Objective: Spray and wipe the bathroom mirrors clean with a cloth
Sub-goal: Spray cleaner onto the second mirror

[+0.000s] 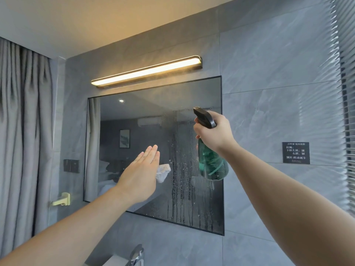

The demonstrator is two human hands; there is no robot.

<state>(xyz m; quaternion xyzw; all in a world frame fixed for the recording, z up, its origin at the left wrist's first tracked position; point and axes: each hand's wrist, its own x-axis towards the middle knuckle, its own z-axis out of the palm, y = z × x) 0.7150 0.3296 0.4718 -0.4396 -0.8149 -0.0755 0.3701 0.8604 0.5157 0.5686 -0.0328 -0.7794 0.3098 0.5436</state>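
Mirror [134,120], a flat rectangle with a thin dark rim, sits in grey marble-look tile under a long glowing light bar [148,72]. Its left part is dry and smooth. Before its middle the left hand [141,175] lies flat, fingers straight and together, with a nubby pale cloth [163,172] peeking from beneath the palm, perhaps pinned by the hidden thumb. Beaded runs streak the glass toward its right edge, where the right hand [215,131] clamps the neck of a translucent green spray bottle [211,166].
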